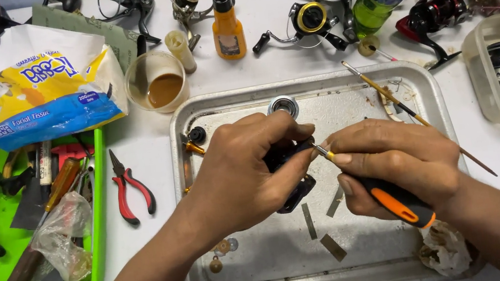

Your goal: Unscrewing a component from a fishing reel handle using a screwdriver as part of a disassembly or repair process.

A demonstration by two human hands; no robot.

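- Left hand clamped, thumb and fingers together, on a black part held just above the middle of the metal tray.
- Right hand closed round a screwdriver (orange and black grip), thumb and forefinger pinched near the shaft, tip touching the black part by the left thumb.
- On the tray floor below the hands: thin metal strips, small round washers, a crumpled rag in the near right corner.
- Behind the hands: a bearing near the far rim; a thin brush lying slantwise across the right rim.
- Left of the tray: red pliers on the table, then a green tray full of tools.
- Further back: a cup of brown liquid, an orange bottle, a tissue pack, several reels.
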